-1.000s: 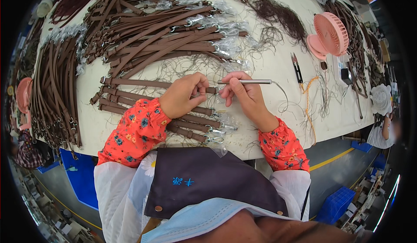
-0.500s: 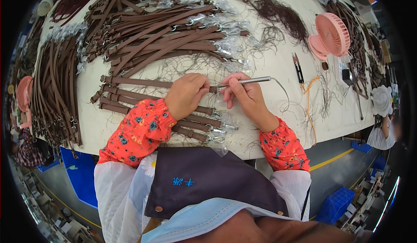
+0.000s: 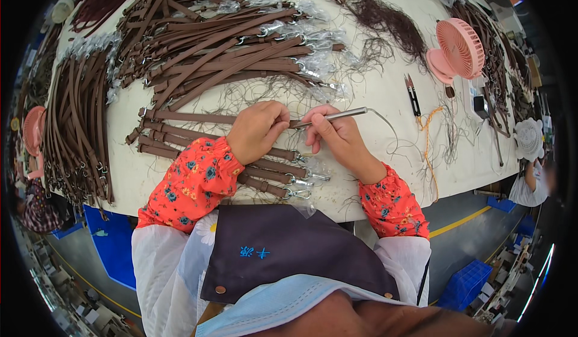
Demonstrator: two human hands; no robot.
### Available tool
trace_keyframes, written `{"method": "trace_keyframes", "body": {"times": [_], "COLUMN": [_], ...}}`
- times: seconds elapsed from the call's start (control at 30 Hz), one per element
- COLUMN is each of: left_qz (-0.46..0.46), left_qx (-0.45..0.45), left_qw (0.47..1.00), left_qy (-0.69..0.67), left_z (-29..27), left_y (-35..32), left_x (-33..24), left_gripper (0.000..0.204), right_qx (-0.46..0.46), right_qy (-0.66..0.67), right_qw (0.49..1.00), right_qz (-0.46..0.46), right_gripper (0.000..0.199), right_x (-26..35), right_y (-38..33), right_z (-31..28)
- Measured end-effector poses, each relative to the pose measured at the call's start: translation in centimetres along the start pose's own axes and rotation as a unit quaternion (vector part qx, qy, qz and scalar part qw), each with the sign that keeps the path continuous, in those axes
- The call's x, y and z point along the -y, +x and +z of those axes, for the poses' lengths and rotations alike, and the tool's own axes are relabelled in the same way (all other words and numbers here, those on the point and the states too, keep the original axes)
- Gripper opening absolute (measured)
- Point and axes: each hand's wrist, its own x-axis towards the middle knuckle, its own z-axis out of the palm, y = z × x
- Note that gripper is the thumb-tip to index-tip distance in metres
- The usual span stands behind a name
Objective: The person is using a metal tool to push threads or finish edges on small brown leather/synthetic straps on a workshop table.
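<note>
Bare hands [image 3: 259, 133]: two | corded pen-shaped metal tool [image 3: 347, 114]: one | floral sleeve covers [image 3: 195, 177]: two | pink fans [image 3: 460, 46]: two | thread snips [image 3: 413, 99]: one | dark apron [image 3: 301, 240]: one | blue face mask [image 3: 271, 304]: one | brown straps [image 3: 75, 117]: too heaped to count

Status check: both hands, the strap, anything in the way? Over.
Left hand holds brown strap. Right hand holds corded metal tool, tip at the strap's right end. Neighbouring straps close on near side; no obstruction seen.
</note>
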Motion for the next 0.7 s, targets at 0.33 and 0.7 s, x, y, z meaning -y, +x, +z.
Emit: {"method": "trace_keyframes", "body": {"times": [0.33,0.7], "left_qz": [0.001,-0.003], "left_qx": [0.003,0.003], "left_qw": [1.0,1.0], "left_qy": [0.0,-0.004], "left_z": [-0.07,-0.29], "left_y": [0.08,0.05], "left_x": [0.03,-0.19], "left_gripper": [0.011,0.011], "right_qx": [-0.002,0.002], "right_qy": [-0.006,-0.02], "right_qw": [1.0,1.0], "right_qz": [-0.001,-0.006], "right_gripper": [0.037,0.037], "right_x": [0.27,0.18], "right_y": [0.05,0.06], "right_z": [0.07,0.01]}}
